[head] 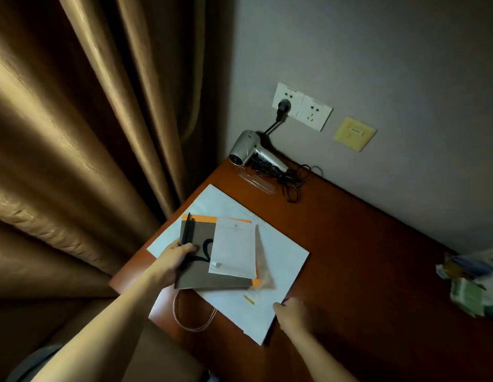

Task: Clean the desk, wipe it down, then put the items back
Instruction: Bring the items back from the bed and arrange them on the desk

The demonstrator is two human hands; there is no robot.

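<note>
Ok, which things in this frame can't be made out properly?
- Head view: print on the white notepad is too small and blurred to read.
- The colourful pile is blurred and cut off by the right edge.
- What the left hand curls round besides the black pens is hidden by its fingers.

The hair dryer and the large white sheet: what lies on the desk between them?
In the head view, a clear plastic comb lies between the hair dryer and the large white sheet, beside the dryer's tangled black cord.

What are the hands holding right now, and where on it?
The left hand grips black pens and the grey folder at its left edge. The right hand pinches the big white sheet's near edge.
</note>
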